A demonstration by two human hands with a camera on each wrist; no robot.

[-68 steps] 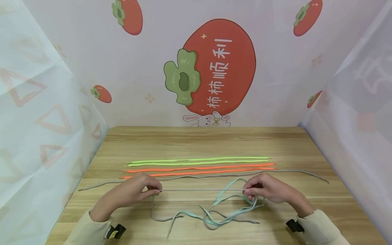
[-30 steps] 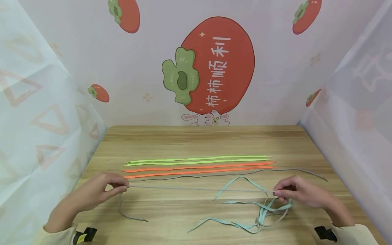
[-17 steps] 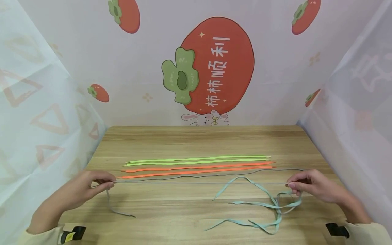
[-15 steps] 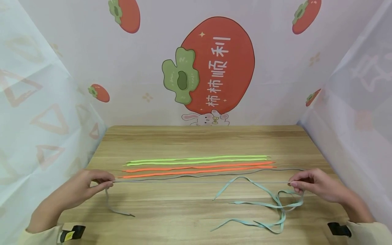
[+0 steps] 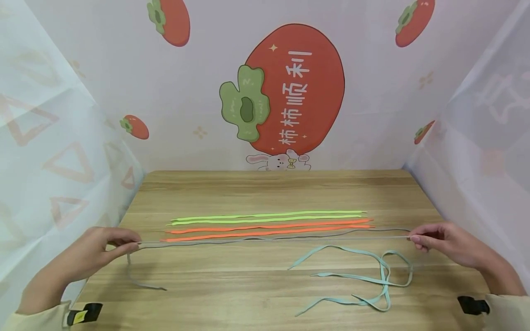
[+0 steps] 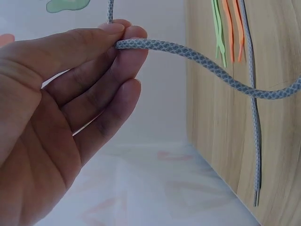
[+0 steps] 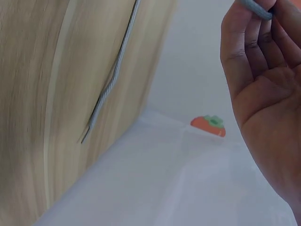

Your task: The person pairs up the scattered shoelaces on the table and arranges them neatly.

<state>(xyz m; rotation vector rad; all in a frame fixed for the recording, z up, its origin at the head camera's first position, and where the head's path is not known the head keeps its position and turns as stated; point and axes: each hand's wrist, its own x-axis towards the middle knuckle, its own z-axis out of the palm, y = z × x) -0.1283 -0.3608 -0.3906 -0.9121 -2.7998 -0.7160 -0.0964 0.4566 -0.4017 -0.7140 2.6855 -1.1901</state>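
Left fingers (image 6: 123,63), right fingers (image 5: 432,228) pinch taut grey lace (image 6: 188,52) — orange laces (image 5: 314,224) beyond, crossed mint laces (image 5: 385,282) nearer.

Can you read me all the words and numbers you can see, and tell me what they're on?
"柿柿顺利": on the big red fruit printed on the back wall, turned sideways.
Squiggles on its green leaf: too small to read.
Yellow label on the black gadget at the left wrist: too small to read.
Laces: no writing I can see.
I can't make out any numbers.
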